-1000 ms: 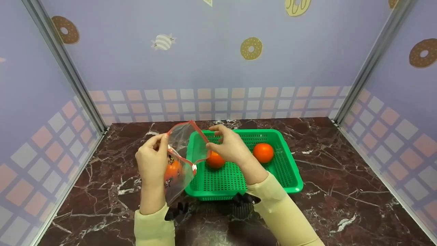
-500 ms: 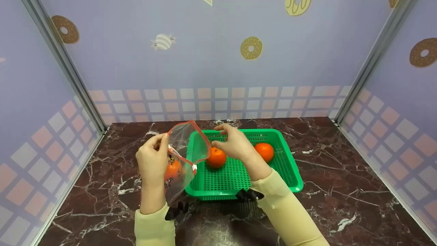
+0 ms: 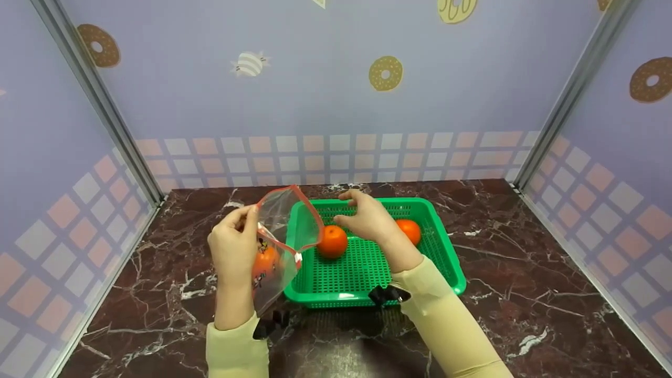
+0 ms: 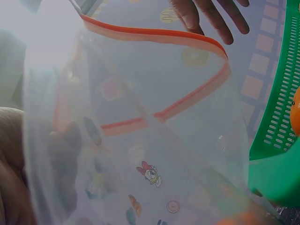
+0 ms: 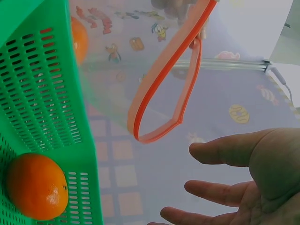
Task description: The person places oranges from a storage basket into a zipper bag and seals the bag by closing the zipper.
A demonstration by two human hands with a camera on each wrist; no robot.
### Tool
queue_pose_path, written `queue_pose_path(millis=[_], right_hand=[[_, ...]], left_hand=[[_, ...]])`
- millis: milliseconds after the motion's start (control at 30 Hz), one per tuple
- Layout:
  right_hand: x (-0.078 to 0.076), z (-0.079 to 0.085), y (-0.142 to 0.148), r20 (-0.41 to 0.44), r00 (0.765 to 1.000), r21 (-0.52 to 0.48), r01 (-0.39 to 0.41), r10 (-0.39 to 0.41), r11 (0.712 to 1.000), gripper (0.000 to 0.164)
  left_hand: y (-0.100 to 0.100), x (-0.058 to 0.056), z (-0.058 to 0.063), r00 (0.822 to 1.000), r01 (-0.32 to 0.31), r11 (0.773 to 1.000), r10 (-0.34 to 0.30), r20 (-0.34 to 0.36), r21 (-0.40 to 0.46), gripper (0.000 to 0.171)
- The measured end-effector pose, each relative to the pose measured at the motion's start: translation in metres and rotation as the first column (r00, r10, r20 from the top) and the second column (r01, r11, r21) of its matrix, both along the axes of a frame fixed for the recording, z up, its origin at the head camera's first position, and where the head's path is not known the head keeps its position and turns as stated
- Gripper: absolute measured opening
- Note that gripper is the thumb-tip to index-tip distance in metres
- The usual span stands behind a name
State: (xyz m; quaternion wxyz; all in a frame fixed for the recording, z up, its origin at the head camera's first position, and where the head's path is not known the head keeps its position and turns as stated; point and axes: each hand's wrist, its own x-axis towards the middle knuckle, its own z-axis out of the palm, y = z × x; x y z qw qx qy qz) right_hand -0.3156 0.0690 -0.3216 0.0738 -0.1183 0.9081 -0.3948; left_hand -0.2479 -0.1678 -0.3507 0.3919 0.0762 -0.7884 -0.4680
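My left hand [image 3: 234,247] pinches the rim of a clear zip bag [image 3: 291,218] with a red zip edge and cartoon prints. The bag's mouth gapes wide, and an orange [image 3: 266,260] shows low inside it. Over the green basket [image 3: 346,299] hovers my right hand [image 3: 370,218], fingers spread and holding nothing, apart from the bag. Below and left of that hand, one orange [image 3: 332,242] lies in the basket. Another orange [image 3: 409,232] sits on the basket's right side, partly hidden by the right wrist. In the right wrist view the bag's red zip edge [image 5: 154,101] hangs beyond the fingers.
The basket stands on a dark red marbled tabletop [image 3: 525,294]. Patterned panels [image 3: 336,94] enclose the back and both sides, joined by metal posts [image 3: 567,100]. Black straps or mounts [image 3: 388,295] sit at the wrists.
My right hand has let go of the bag's edge and moved right, over the basket, covering part of the right orange. The left hand and bag stay nearly still.
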Motion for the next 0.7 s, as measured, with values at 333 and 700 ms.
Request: queue_pose_path(millis=[333, 700], right_hand=[[-0.008, -0.003, 0.008, -0.009, 1.000, 0.054, 0.030, -0.030, 0.998, 0.056], [-0.016, -0.004, 0.018, 0.009, 0.999, 0.099, 0.042, -0.043, 0.994, 0.058]], left_hand=[[0.000, 0.000, 0.000, 1.000, 0.001, 1.000, -0.001, -0.007, -0.004, 0.018], [0.000, 0.001, 0.001, 1.000, 0.001, 1.000, -0.001, -0.014, 0.008, 0.017]])
